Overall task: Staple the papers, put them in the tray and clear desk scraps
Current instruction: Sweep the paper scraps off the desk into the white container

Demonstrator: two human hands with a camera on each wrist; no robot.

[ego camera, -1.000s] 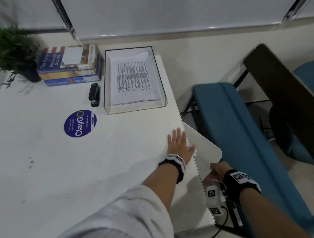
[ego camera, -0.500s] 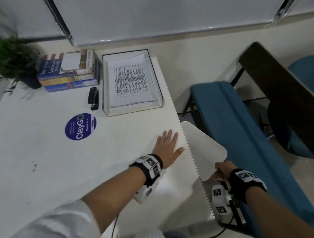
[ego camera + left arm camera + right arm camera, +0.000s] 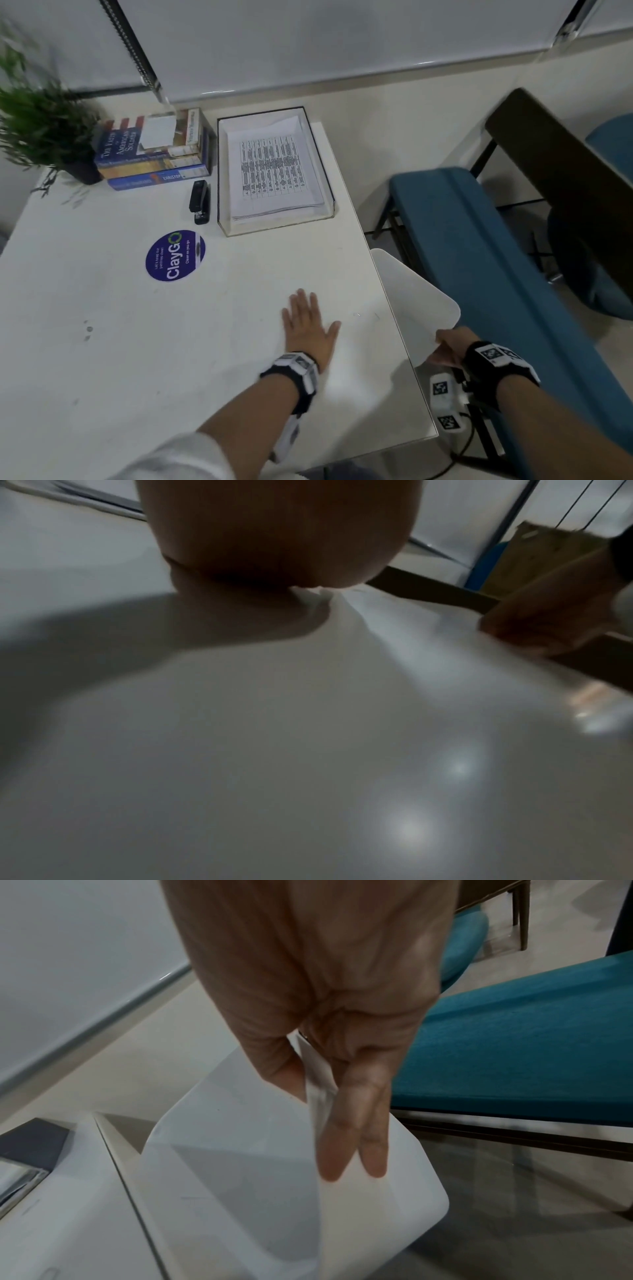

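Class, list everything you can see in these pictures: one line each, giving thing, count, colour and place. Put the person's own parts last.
Desk: one, white, fills the left.
Tray: one, clear, back right of desk.
Papers: one stack, white, printed, in the tray.
Stapler: one, black, left of tray.
Books: three, stacked, back of desk.
Plant: one, green, back left corner.
Sticker: one, round, purple, mid-desk.
Bin: one, white, at desk's right edge.
Bench: one, blue, right.
Left hand: flat on the desk.
Right hand: grips the bin's rim.

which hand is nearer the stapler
Left. The left hand lies flat on the desk, nearer the stapler though apart from it. The right hand holds the white bin past the desk's edge.
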